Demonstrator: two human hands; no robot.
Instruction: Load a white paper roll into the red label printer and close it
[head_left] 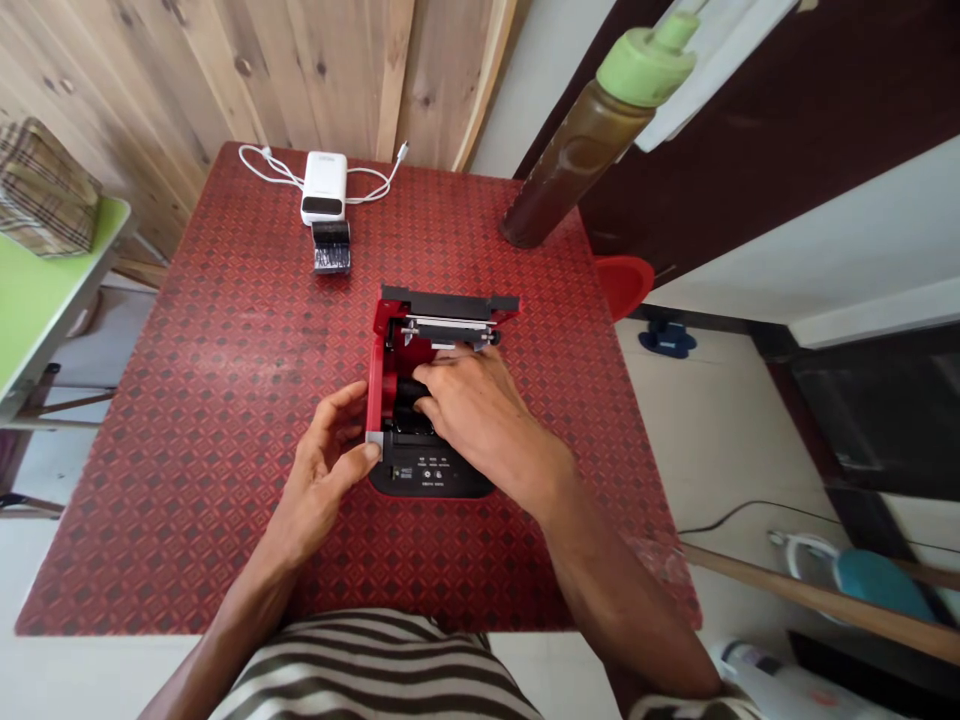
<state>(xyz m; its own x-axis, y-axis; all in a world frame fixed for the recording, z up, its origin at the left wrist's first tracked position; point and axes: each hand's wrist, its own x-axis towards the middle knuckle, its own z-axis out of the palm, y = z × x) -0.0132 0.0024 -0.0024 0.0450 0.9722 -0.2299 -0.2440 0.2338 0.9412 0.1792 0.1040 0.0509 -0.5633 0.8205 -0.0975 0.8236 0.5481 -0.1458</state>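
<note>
Left hand [319, 462] holding red machine [401, 460] by corner; right hand [480, 415] inside, grip hidden; power bank [325, 182], black roll [331, 240], bottle [581, 150] beyond.

The red table [217, 420] supported a power bank [324, 179] near its far edge and a green-capped bottle [589, 150] at its far-right corner, with slippers [667, 341] to its right.

Device [427, 472] on table [247, 330], bottle [581, 155] behind
</note>
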